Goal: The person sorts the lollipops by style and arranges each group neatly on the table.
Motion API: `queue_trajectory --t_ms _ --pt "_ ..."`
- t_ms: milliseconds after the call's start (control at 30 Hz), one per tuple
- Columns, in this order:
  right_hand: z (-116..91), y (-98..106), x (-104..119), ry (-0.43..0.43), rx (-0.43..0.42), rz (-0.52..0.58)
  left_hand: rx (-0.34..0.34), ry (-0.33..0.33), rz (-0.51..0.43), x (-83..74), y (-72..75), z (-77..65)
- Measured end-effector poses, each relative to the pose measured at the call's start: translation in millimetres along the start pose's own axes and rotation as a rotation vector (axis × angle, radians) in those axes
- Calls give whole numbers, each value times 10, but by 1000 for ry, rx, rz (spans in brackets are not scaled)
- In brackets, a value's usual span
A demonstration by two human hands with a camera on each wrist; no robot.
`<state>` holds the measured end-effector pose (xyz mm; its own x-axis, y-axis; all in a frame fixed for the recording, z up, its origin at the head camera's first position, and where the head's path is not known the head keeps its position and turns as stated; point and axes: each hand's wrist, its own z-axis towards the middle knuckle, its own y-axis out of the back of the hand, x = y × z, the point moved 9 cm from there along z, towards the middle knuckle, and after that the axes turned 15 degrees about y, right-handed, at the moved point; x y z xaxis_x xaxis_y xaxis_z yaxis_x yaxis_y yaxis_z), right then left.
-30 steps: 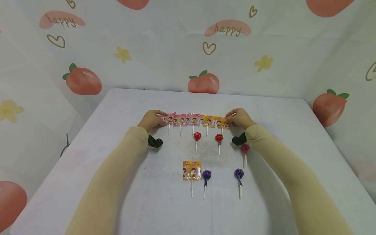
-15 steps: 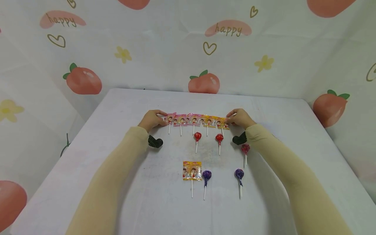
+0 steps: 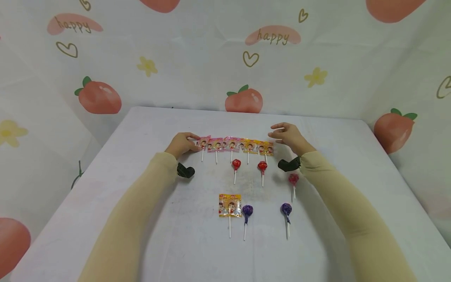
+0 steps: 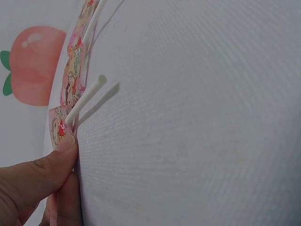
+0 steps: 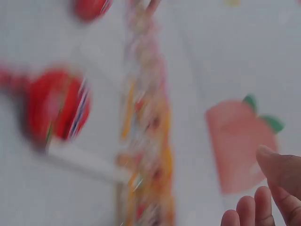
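A row of flat wrapped lollipops lies side by side toward the back of the table. At its left end, my left hand [image 3: 182, 144] pinches the edge of a pink-wrapped lollipop [image 3: 203, 143]; the left wrist view shows the thumb on its wrapper [image 4: 59, 123] beside the white stick. My right hand [image 3: 289, 137] is off the row, with fingers spread loosely and nothing in them, just behind the yellow-wrapped lollipop [image 3: 266, 148] at the right end. In the blurred right wrist view, the row [image 5: 150, 127] runs away from the fingers.
Nearer than the row lie two red round lollipops [image 3: 236, 164] and a darker pink one [image 3: 293, 179] by the right wrist. Closer still are a yellow-wrapped flat lollipop [image 3: 230, 205] and two purple round lollipops [image 3: 248, 211]. A printed cloth [image 3: 197, 58] hangs behind the table.
My right hand has let go of the yellow-wrapped lollipop at the right end and lifted up and away. My left hand stays where it was.
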<state>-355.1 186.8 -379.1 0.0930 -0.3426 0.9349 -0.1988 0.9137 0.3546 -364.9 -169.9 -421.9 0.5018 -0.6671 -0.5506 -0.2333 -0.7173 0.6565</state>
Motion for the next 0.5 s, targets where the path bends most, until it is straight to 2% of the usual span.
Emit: queue_trajectory --t_ms 100,267,367,500 --pt "-70 -51 262 74 7 83 4 4 2 -2 -10 14" --pt "-264 -272 679 198 106 23 8 14 0 2 -1 8" --pt "-410 -486 815 253 185 -29 10 15 -5 1 0 3" --pt "-609 -810 837 273 283 -75 9 20 -5 1 -2 1"
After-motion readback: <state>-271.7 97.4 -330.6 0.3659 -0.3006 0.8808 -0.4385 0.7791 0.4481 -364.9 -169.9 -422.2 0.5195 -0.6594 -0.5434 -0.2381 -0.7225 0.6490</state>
